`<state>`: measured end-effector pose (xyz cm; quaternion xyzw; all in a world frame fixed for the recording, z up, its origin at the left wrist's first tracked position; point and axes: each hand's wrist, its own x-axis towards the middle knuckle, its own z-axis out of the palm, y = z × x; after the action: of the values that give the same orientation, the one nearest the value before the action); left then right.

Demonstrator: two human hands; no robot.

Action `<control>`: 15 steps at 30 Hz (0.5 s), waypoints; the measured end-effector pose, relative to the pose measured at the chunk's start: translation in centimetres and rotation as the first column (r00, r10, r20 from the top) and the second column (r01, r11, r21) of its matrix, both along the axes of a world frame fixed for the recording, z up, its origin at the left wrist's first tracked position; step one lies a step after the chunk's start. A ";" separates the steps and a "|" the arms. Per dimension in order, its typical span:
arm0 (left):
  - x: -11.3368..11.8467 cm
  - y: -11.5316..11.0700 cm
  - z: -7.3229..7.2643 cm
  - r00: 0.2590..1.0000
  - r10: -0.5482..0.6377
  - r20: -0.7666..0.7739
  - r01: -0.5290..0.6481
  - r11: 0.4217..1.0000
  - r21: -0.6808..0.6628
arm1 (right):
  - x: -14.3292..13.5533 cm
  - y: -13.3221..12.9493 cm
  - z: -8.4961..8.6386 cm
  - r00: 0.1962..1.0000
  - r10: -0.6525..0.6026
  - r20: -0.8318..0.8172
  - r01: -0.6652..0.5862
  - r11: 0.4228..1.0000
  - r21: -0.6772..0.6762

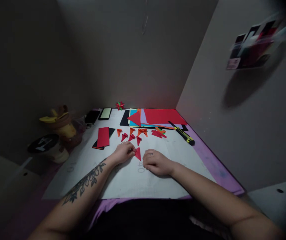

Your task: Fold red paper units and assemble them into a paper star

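Red paper, folded into a small triangle (138,153), lies on the table (158,186) between the two hands. The left hand (124,152) pinches its upper corner with curled fingertips, while the right hand (156,162) rests just beside its other edge, loosely curled and knuckles up; I cannot tell whether those fingers touch the paper.

Such a piece looks very light and thin, stiff only along its creases, easy to crumple or slide on the white sheet; I would take it by a folded edge or a corner, gently.

Just beyond the left hand sits a scatter of similar folded red and orange pieces (132,134). Farther off from that hand lies a red rectangle of paper (103,137). Beyond the right hand are a stack of coloured sheets (163,116) and a yellow-and-black utility knife (184,135).

Dim light hides the fingertips' undersides, and the objects past the table's left edge are hard to make out.
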<state>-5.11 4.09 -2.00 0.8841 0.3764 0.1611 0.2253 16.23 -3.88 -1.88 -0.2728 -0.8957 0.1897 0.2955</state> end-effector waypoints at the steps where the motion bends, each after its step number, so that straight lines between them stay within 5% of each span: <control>1: 0.0 0.0 0.1 1.000 -0.005 0.011 0.005 1.000 -0.011 | 0.0 0.1 0.0 0.998 -0.055 -0.035 0.054 0.998 -0.015; 3: 0.0 -0.2 0.4 0.997 0.001 0.082 0.002 0.999 -0.041 | -0.2 0.5 0.2 0.957 -0.262 -0.123 0.256 0.965 -0.065; 6: 0.1 -0.8 1.1 0.954 0.082 0.289 -0.049 0.992 -0.120 | -1.2 1.6 0.6 0.818 -0.534 -0.214 0.482 0.839 -0.252; 11: 0.1 -1.2 1.9 0.839 0.200 0.505 -0.120 0.975 -0.186 | -3.5 3.3 1.2 0.780 -0.592 -0.203 0.461 0.763 -0.454; 15: 0.1 -1.1 1.7 0.774 0.236 0.587 -0.097 0.961 -0.259 | -4.2 3.6 0.8 0.749 -0.623 -0.225 0.535 0.769 -0.350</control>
<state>-5.00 2.96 -0.30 0.7172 0.3753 0.4166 0.4137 12.04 -0.24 -1.11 -0.5404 -0.6693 0.2476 0.4458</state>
